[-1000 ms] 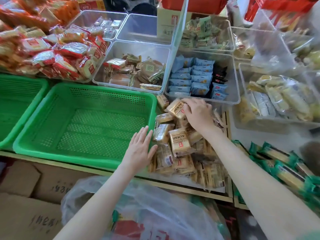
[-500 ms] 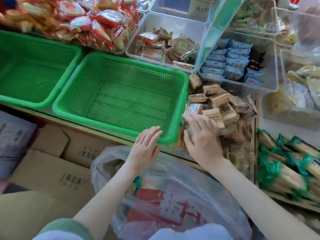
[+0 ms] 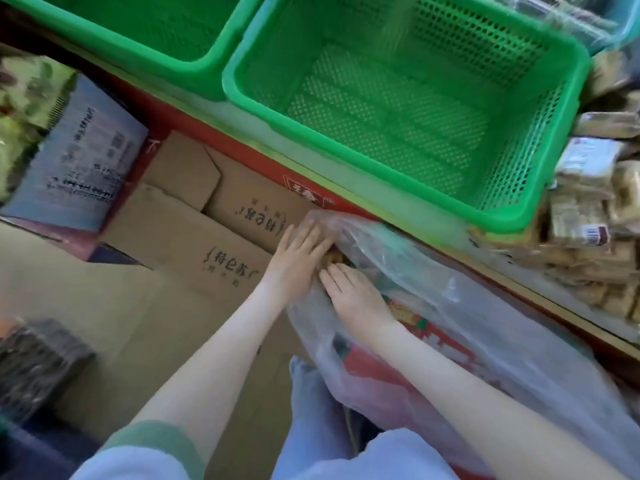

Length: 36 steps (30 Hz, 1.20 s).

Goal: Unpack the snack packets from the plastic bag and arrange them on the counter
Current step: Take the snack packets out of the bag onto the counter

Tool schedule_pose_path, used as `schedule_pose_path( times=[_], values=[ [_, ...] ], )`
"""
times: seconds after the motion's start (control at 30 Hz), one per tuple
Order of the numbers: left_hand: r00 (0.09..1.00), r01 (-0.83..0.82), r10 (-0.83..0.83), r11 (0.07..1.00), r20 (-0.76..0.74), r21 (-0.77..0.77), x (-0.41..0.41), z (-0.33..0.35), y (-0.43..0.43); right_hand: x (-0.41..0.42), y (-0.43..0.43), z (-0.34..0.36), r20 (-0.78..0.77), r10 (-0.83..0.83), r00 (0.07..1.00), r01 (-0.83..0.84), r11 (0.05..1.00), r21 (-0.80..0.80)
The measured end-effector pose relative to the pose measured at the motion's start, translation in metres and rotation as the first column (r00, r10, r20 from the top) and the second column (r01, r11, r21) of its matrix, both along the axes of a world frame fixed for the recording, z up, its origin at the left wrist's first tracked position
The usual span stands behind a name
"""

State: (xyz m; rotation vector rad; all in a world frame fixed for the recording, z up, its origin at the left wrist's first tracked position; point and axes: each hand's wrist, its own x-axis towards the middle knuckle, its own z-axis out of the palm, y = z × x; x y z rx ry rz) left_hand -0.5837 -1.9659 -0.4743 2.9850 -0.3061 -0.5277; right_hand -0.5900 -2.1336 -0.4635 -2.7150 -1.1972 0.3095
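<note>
- Far left is smeared: a greenish blur at the top corner and a dark lump [image 3: 34, 368] low down, neither of which I can name.
- One blue-grey printed box [image 3: 79, 157] stands just right of them, its lettering too blurred to read.
- Two printed cardboard boxes [image 3: 180, 244] lie on the floor below the counter [image 3: 304, 152].
- Two green baskets sit on the counter. The left basket [image 3: 156, 22] is cut off by the top edge; the right basket [image 3: 398, 109] shows whole, with nothing in it.
- Two hands meet at the mouth of the one plastic bag [image 3: 485, 323], which leans against the counter's red front.
- The left hand [image 3: 298, 261] lies flat on the bag's rim, fingers straight and close together, with the tips veiled by film.
- The right hand [image 3: 356, 299] reaches into the mouth with fingers together and fairly straight. Its thumb is hidden, so I cannot tell whether it holds anything.
- A small brown thing [image 3: 334, 258] shows between the two hands, too blurred to identify.
- Inside the bag only red and green patches show through the plastic, so nothing there can be counted.
- Snack packets [image 3: 588, 209] are heaped on the counter just right of the right basket. The frame edge cuts them off and they are too blurred to count.
</note>
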Motion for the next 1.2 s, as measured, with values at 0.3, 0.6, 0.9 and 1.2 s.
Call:
schedule_pose_path(
  times=[0.3,0.6,0.9,1.2],
  values=[
    [0.995,0.088,-0.080,0.983,0.057,-0.158,0.033,-0.031,0.034,0.012,0.029,-0.048,-0.048,-0.111,0.993,0.089,0.939,-0.332],
    [0.999,0.029,-0.032,0.969,-0.008,-0.246,0.007,-0.010,0.033,0.021,0.036,-0.032,-0.039,-0.056,0.998,0.042,0.956,-0.291],
    [0.903,0.179,0.088,0.814,0.421,-0.552,0.044,0.084,-0.016,0.008,-0.050,0.074,0.000,-0.162,0.987,0.159,0.974,0.162],
    [0.903,0.252,-0.030,0.845,0.429,-0.471,0.097,0.141,-0.142,0.034,-0.182,0.168,0.015,-0.623,0.782,0.518,0.664,0.539]
  ],
)
